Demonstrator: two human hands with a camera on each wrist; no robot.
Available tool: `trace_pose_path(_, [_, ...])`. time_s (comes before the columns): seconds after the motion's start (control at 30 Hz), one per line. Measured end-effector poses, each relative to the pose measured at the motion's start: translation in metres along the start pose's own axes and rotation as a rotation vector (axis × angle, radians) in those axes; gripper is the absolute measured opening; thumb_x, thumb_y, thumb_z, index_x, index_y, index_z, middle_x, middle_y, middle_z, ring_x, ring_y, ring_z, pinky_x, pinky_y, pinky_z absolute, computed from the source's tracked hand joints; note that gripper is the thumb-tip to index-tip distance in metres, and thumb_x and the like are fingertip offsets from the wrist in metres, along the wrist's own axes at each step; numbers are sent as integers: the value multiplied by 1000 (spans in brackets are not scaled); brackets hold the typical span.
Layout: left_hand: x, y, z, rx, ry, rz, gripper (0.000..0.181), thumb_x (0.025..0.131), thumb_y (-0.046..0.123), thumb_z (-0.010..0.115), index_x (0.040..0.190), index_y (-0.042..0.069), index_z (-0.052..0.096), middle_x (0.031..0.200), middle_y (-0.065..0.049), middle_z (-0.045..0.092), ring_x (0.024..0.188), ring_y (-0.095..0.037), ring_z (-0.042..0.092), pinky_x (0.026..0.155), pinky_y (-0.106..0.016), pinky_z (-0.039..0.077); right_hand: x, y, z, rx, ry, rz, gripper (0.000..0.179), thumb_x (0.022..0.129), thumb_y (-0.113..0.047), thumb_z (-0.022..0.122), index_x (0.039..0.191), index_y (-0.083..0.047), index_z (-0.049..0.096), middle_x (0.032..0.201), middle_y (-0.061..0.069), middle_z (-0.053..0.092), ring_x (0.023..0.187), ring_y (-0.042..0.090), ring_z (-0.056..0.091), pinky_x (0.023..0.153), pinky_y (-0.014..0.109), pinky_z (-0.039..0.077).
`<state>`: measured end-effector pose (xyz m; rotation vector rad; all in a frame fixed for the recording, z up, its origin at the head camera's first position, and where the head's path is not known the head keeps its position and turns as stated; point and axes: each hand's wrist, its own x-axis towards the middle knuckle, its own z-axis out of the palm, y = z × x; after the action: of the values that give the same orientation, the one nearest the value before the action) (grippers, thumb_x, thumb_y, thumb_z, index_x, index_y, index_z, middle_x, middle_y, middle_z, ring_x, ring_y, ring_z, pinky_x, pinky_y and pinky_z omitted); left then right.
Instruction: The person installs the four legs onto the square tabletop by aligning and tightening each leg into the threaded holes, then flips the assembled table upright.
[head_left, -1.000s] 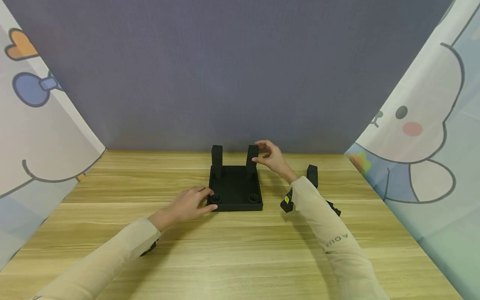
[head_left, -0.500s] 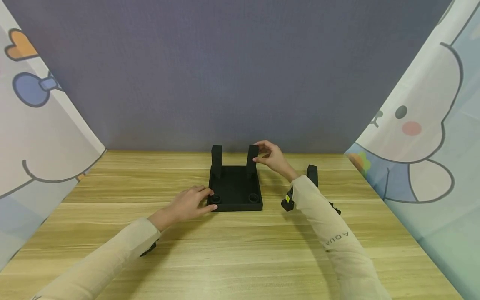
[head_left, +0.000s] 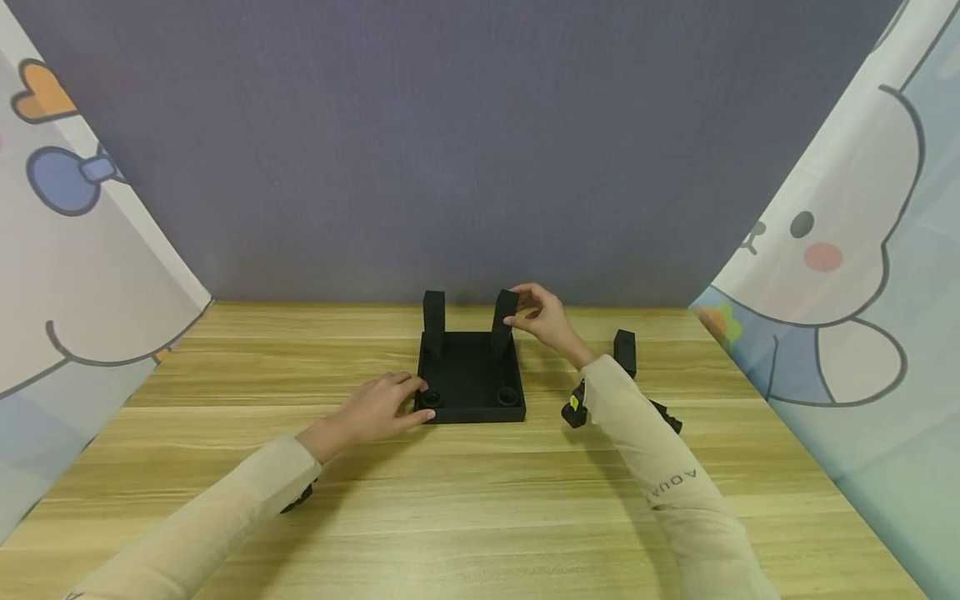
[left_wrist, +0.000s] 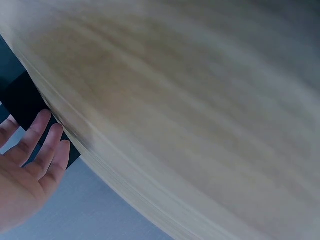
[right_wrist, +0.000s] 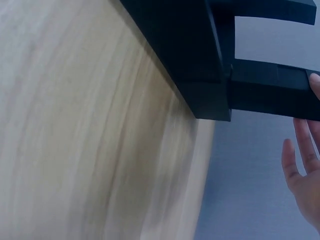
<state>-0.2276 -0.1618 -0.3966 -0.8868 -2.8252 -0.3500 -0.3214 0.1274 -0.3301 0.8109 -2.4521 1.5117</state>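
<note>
A black square base (head_left: 468,372) with a raised rim lies on the table, round sockets at its two front corners. From its back corners rise a left post (head_left: 434,315) and a right post (head_left: 504,310), both black and square-sided. My left hand (head_left: 375,407) holds the base's front left corner between thumb and fingers. Near the top of the right post, my right hand (head_left: 550,323) pinches it from the right side. In the right wrist view a seam crosses this post (right_wrist: 270,85) close to the fingers, and the post leans slightly.
Another black block (head_left: 625,353) lies to the right, beyond the right forearm. A black piece with a yellow mark (head_left: 575,407) shows beside the right sleeve. A grey panel (head_left: 450,167) stands behind the wooden table (head_left: 450,517), with printed cloths at both sides.
The top of the right post has tipped slightly to the right, with my right hand still on it. My left hand and the base have stayed put.
</note>
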Motion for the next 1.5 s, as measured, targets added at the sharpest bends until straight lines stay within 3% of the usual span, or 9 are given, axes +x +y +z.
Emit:
trace_pose_path(0.27, [0, 0, 0, -4, -3, -2, 49, 86, 52, 53, 113, 12, 60, 103, -5, 63, 81, -14, 59, 66, -31, 50, 4, -4, -9, -47, -115, -3, 48, 79, 2, 67, 123, 7, 48, 112, 28, 54, 101, 44, 54, 84, 53, 46])
trace_pose_path(0.77, [0, 1, -1, -11, 7, -1, 47, 86, 50, 55, 113, 12, 60, 104, -6, 63, 81, -15, 59, 63, -30, 50, -1, -7, -2, -52, -18, 1, 48, 78, 1, 69, 121, 9, 49, 107, 31, 55, 98, 48, 54, 76, 50, 48])
trace_pose_path(1.0, [0, 0, 0, -10, 11, 4, 46, 86, 50, 56, 112, 12, 61, 101, -5, 63, 78, -12, 58, 61, -28, 48, 4, -2, -7, -10, -98, 24, 52, 79, -1, 69, 126, 6, 46, 120, 27, 50, 102, 44, 53, 84, 53, 46])
trace_pose_path(1.2, [1, 0, 0, -12, 9, 8, 46, 87, 50, 55, 112, 11, 61, 102, -5, 63, 80, -14, 59, 64, -30, 50, 17, 17, -10, -18, -170, 48, 58, 80, -7, 70, 131, -3, 43, 133, 15, 45, 113, 32, 50, 89, 47, 45])
trace_pose_path(1.5, [1, 1, -1, -11, 6, 12, 47, 86, 50, 55, 112, 11, 61, 102, -5, 63, 81, -14, 59, 65, -31, 50, 21, 25, -10, -12, -186, 44, 53, 81, -7, 68, 129, -8, 46, 134, 13, 45, 115, 30, 51, 90, 46, 46])
